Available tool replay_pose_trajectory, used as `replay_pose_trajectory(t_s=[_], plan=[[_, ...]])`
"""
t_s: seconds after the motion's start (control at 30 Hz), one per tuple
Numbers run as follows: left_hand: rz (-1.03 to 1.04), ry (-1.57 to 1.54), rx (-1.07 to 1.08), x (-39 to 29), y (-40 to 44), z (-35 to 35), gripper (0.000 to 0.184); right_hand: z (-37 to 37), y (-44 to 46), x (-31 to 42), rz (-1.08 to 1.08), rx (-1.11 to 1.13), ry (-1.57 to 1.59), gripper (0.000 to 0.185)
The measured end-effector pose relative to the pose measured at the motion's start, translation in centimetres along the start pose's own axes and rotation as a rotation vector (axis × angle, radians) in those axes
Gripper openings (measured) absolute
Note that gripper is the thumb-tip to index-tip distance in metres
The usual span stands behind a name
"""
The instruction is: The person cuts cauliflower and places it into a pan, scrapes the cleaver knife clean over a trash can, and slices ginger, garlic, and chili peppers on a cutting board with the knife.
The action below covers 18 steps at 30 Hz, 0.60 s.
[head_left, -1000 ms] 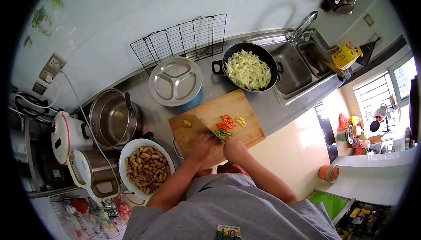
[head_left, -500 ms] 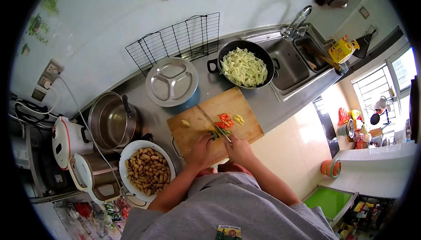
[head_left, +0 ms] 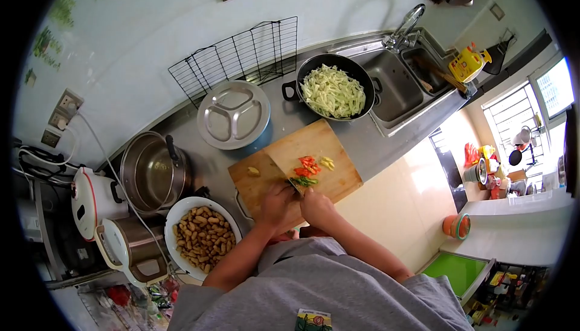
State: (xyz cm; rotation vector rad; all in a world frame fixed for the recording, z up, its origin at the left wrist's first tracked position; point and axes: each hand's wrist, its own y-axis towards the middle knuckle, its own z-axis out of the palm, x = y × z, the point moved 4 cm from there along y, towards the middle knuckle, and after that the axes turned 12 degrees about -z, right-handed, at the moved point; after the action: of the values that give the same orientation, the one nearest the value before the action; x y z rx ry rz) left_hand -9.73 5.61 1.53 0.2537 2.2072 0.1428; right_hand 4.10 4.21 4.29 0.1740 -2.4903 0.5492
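Note:
On the wooden cutting board (head_left: 338, 165), my right hand (head_left: 317, 206) is closed round the handle of a knife (head_left: 283, 171). Its blade slants away to the upper left and rests at the board. My left hand (head_left: 273, 203) sits just left of the blade, fingers curled over what seems to be a green pepper, mostly hidden. Cut green pepper pieces (head_left: 304, 181) lie right of the blade. Beyond them are chopped red pepper (head_left: 308, 166) and a small pale yellow heap (head_left: 327, 163), perhaps garlic or ginger. A yellowish piece (head_left: 253, 171) lies on the board's left part.
Behind the board stand a black wok (head_left: 290, 92) of shredded pale-green vegetable and a divided steel plate (head_left: 234, 113) atop a blue container. Left are a bowl (head_left: 171, 213) of peanuts, a steel pot (head_left: 154, 171) and a rice cooker (head_left: 90, 198). The sink (head_left: 393, 83) lies back right.
The knife has moved slightly left and toward me, with my right hand following. More green pieces show right of the blade. My left hand stays nearly in place.

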Motion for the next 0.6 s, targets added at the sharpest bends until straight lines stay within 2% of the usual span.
replay_pose_trajectory(t_s=[0.1,0.2,0.3,0.53,0.6], plan=[[-0.037,0.176,0.009,1.3,-0.7,1.3,0.018,0.7,1.0,0.1,0.002,-0.023,0.013,0.029],[0.041,0.091,-0.036,2.0,-1.0,1.4,0.019,-0.3,1.8,-0.3,0.04,0.034,0.057,0.031],[0.05,0.102,-0.063,1.6,-1.1,1.0,0.019,-1.7,0.9,-0.9,0.012,-0.016,-0.014,0.029],[-0.13,0.046,0.027,1.1,-0.6,0.9,0.012,-3.3,-3.0,0.2,0.059,0.077,-0.039,0.027],[-0.037,0.072,-0.043,0.9,-0.6,0.9,0.01,-3.0,-3.2,0.1,0.047,0.077,-0.047,0.028]])
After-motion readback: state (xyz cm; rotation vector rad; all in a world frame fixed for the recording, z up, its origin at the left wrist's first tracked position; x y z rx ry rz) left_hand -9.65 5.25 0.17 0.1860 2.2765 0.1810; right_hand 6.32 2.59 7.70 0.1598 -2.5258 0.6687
